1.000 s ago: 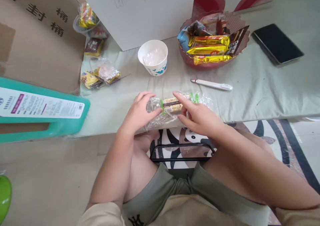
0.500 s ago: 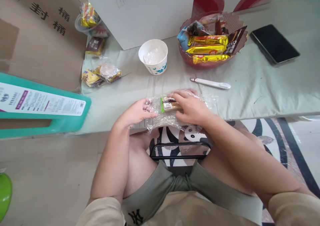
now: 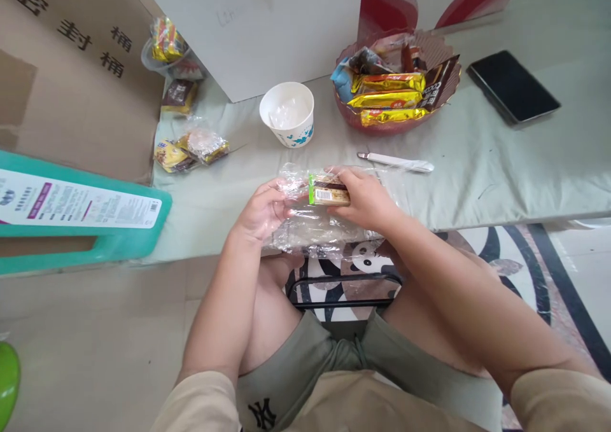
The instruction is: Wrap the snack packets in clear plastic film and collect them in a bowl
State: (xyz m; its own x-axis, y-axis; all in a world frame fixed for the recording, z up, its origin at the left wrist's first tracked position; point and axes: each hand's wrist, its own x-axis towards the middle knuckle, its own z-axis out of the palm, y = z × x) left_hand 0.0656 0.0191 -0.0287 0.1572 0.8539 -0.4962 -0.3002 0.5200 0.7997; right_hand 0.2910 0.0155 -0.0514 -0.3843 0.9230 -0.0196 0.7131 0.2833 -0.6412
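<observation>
The snack bar (image 3: 328,194) sat pinched in the right hand (image 3: 365,198); the left hand (image 3: 260,212) gripped the clear bag (image 3: 315,231) beside it.

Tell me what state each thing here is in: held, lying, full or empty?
Left hand: gripping the clear plastic bag.
Right hand: holding the green-edged wrapped snack bar.
White paper cup: upright, crumpled clear plastic inside.
Red scalloped bowl: full of wrapped snacks.
White pen-shaped tool: lying flat.
Black phone: lying flat, screen dark.

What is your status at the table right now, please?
Left hand gripping clear crinkled plastic wrap. Right hand holding green-edged barcoded snack bar inside it. White paper cup behind, apart.
</observation>
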